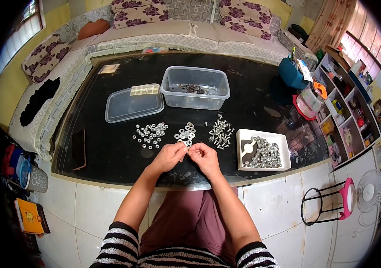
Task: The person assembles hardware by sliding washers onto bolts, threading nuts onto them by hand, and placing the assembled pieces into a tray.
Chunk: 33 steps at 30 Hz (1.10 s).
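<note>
My left hand [171, 156] and my right hand [204, 158] meet at the fingertips near the front of the black table [110, 165]. Both are pinched closed; whatever small part lies between the fingers is too hidden to name. Just beyond them is a pile of flat washers [187, 132]. Small round nut-like pieces [151, 134] are spread to its left. Short metal bolts [221, 133] form a heap on its right. Farther right, a white box [264, 169] holds many shiny metal pieces and a white round-headed item [248, 148].
A clear plastic tub [195, 102] with small dark parts stands behind the piles, beside its lid [132, 106] and a small compartment tray [145, 90]. A phone [79, 149] lies at left. At the right are a teal container [293, 73] and a clear jar [310, 102].
</note>
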Each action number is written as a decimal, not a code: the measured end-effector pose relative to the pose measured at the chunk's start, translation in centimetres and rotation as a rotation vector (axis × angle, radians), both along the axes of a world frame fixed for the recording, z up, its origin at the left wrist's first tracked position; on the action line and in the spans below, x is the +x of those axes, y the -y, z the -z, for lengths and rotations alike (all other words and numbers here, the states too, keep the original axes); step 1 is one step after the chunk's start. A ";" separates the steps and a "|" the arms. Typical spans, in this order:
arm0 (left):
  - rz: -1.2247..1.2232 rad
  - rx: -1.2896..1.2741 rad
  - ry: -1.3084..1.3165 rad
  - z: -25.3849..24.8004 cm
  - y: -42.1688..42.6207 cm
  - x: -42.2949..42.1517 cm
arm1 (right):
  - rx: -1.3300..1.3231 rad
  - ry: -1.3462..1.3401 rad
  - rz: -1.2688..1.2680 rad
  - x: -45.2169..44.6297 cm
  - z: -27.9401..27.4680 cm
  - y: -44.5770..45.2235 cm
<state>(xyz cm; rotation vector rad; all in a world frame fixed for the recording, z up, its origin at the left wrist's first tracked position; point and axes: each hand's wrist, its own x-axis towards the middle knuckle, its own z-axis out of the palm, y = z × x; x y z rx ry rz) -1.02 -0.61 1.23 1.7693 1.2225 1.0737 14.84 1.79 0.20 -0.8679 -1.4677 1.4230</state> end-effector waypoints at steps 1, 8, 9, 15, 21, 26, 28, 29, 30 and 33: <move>-0.001 0.000 0.000 0.2 -0.1 0.0 | 0.003 0.002 0.000 0.0 0.0 0.0; -0.031 0.008 0.041 -0.9 0.5 0.5 | -0.019 -0.061 0.011 0.0 0.6 -0.3; -0.031 -0.004 0.031 -0.9 0.5 0.5 | -0.015 -0.050 0.012 0.0 0.5 -0.2; 0.009 0.009 0.011 0.3 -0.1 0.0 | -0.006 -0.007 0.005 0.0 0.1 0.0; 0.000 0.032 0.051 -0.6 0.4 0.1 | -0.026 -0.074 0.006 0.1 0.3 -0.1; -0.002 -0.017 0.052 -0.5 0.4 0.1 | -0.018 -0.047 0.012 0.0 0.4 -0.2; -0.008 -0.037 0.050 -0.4 0.3 0.1 | -0.012 -0.013 0.014 0.0 0.3 -0.1; 0.001 -0.031 0.035 -0.2 0.2 0.0 | -0.012 -0.013 0.014 0.0 0.2 -0.1; 0.010 -0.024 0.020 0.0 0.1 0.0 | -0.010 0.003 0.016 0.0 0.1 0.0; 0.017 -0.011 0.034 0.4 -0.2 -0.1 | -0.003 -0.007 0.023 0.0 0.4 -0.1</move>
